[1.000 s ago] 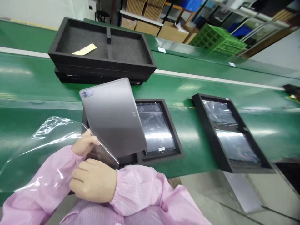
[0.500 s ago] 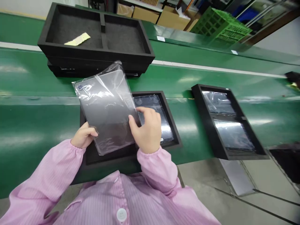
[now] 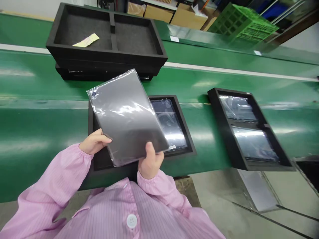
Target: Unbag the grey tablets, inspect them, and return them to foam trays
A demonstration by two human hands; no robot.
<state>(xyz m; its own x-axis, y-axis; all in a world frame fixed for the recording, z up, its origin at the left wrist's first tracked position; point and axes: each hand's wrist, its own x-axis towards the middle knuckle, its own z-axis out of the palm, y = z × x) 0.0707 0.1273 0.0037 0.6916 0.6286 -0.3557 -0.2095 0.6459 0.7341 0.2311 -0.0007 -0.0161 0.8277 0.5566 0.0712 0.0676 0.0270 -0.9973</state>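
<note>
A grey tablet [image 3: 127, 116] in a clear plastic sleeve is tilted above a black foam tray [image 3: 190, 146], its back facing me and its camera at the upper left corner. My left hand [image 3: 95, 142] grips its left edge, thumb on top. At the bottom edge, towards the right corner, my right hand [image 3: 151, 161] pinches it with the thumb on the back. Fingers under the tablet are hidden. In the tray's right compartment lies another wrapped tablet [image 3: 171, 122], partly covered by the held one.
Behind stands a stack of black foam trays [image 3: 107, 56] with a yellow paper strip [image 3: 87, 40] in the top one. To the right, another foam tray [image 3: 224, 132] holds two wrapped tablets. Beyond the green conveyor surface [image 3: 35, 132] are cardboard boxes [image 3: 188, 18] and a green crate [image 3: 243, 23].
My right hand has slid from the tablet's right edge down to its bottom edge. The sleeve lies smoother and tighter over the back. My left hand keeps its grip.
</note>
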